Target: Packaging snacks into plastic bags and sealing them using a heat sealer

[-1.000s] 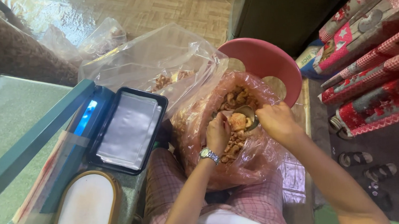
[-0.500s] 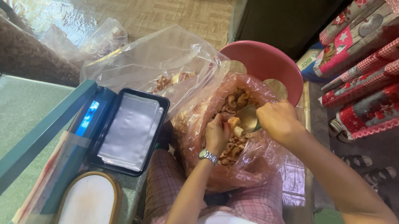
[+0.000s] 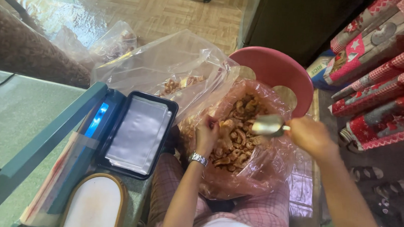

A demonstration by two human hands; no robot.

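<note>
A pink plastic bag full of brown fried snack pieces rests on my lap. My right hand grips the handle of a small metal scoop, held over the bag's right side. My left hand, with a wristwatch on the wrist, holds the bag's left rim, its fingers closed on the plastic beside the snacks.
A small digital scale with a steel tray sits on the green table, next to a teal bar sealer and an oval lid. Clear bags of snacks lie behind. A pink stool and patterned rolls stand at the right.
My right hand has pulled the scoop up and to the right, out of the snacks. My left hand has shifted left from the scoop to the bag's rim.
</note>
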